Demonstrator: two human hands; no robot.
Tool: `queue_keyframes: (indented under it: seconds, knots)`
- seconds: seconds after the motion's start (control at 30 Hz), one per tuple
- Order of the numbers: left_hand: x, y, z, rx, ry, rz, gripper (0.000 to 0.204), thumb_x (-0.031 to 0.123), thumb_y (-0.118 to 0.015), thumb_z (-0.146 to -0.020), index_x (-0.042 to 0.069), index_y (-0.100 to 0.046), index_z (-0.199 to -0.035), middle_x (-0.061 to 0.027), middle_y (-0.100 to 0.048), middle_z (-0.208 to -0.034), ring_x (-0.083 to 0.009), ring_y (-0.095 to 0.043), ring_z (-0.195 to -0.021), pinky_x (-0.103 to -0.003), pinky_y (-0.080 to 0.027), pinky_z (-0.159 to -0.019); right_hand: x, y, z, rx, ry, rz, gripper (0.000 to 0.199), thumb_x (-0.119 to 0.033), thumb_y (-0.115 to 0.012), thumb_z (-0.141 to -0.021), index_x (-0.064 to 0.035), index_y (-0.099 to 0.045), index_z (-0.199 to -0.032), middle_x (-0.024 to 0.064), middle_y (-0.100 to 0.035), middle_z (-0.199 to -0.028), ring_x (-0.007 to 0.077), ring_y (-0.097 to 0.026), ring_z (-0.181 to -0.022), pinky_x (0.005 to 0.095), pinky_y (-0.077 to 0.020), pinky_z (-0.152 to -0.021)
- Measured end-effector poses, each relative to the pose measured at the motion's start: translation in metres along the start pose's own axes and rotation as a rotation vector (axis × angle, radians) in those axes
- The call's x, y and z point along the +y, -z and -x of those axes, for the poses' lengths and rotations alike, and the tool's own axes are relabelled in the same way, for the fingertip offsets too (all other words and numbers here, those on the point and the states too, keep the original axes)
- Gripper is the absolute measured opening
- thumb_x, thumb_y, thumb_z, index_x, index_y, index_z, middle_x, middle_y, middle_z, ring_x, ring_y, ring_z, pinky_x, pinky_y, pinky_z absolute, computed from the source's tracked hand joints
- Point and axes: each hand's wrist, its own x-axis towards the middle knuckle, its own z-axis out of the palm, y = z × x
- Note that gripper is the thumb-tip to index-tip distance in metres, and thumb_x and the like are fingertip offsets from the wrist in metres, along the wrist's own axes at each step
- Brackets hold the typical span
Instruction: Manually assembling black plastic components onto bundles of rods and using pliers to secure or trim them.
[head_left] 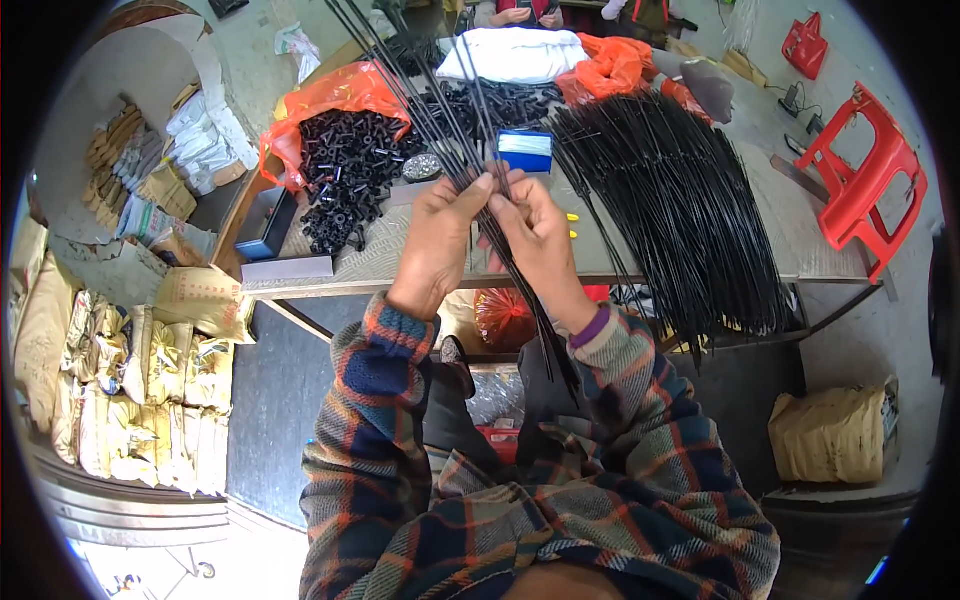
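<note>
My left hand (pixel 438 238) and my right hand (pixel 540 232) meet over the table's near edge, both closed on a bundle of thin black rods (pixel 428 122). The rods slant from the far left, through my fingers, down to the front of my right forearm. Their far ends fan apart. What my fingertips touch at the middle of the bundle is partly hidden. Just beyond the right hand stands a blue box (pixel 525 152) with a pale top. To the right, a wide heap of similar black rods (pixel 690 220) covers the table and overhangs its front edge.
Small black plastic parts (pixel 345 165) spill from an orange bag at left, near a dark blue box (pixel 266 225). A white sack (pixel 515 55) lies at the back, where another person's hands (pixel 520 15) show. A red plastic chair (pixel 870 175) stands at right.
</note>
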Motion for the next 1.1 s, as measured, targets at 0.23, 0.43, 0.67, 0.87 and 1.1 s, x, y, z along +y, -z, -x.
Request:
queue_keyframes:
  seconds: [0.23, 0.43, 0.67, 0.87, 1.1]
  knots:
    - [-0.001, -0.004, -0.001, 0.140, -0.130, 0.074, 0.021, 0.010, -0.052, -0.087, -0.004, -0.057, -0.102, -0.0142, -0.063, -0.097, -0.0181, -0.060, -0.088, -0.027, -0.048, -0.071, 0.000, 0.009, -0.004, 0.030, 0.076, -0.002, 0.016, -0.017, -0.047, -0.091, -0.0026, -0.043, -0.096, 0.0086, -0.060, -0.073, 0.0096, -0.056, -0.048, 0.0184, -0.0425, -0.040]
    - [-0.010, -0.010, -0.003, 0.146, -0.128, 0.058, 0.020, 0.011, -0.050, -0.088, -0.003, -0.058, -0.100, -0.0093, -0.063, -0.092, -0.0116, -0.059, -0.079, -0.024, -0.047, -0.067, -0.002, 0.011, 0.011, -0.024, 0.000, 0.168, 0.017, -0.018, -0.046, -0.092, -0.0016, -0.044, -0.093, 0.0073, -0.059, -0.072, 0.0090, -0.056, -0.049, 0.0187, -0.0436, -0.041]
    - [-0.001, -0.018, -0.003, 0.052, -0.091, 0.084, 0.021, 0.009, -0.046, -0.089, -0.005, -0.054, -0.104, -0.0156, -0.060, -0.101, -0.0186, -0.058, -0.092, -0.029, -0.047, -0.078, -0.004, 0.015, 0.008, -0.057, 0.096, 0.085, 0.015, -0.015, -0.045, -0.092, -0.0006, -0.047, -0.091, 0.0047, -0.057, -0.073, 0.0077, -0.057, -0.059, 0.0210, -0.0497, -0.049]
    - [-0.008, -0.018, -0.002, 0.050, -0.099, 0.168, 0.023, 0.009, -0.046, -0.089, -0.004, -0.051, -0.108, -0.0175, -0.059, -0.105, -0.0227, -0.059, -0.097, -0.031, -0.051, -0.079, -0.005, 0.015, 0.008, -0.024, 0.093, 0.044, 0.017, -0.015, -0.045, -0.092, 0.0015, -0.049, -0.094, 0.0044, -0.058, -0.075, 0.0067, -0.056, -0.061, 0.0207, -0.0509, -0.053]
    - [-0.002, -0.022, -0.005, 0.042, -0.136, 0.253, 0.025, 0.004, -0.046, -0.088, -0.004, -0.048, -0.112, -0.0193, -0.055, -0.111, -0.0257, -0.057, -0.101, -0.032, -0.049, -0.083, 0.001, 0.018, 0.021, -0.034, 0.006, 0.058, 0.016, -0.013, -0.050, -0.090, 0.0014, -0.052, -0.097, -0.0007, -0.055, -0.073, 0.0028, -0.052, -0.065, 0.0182, -0.0468, -0.054]
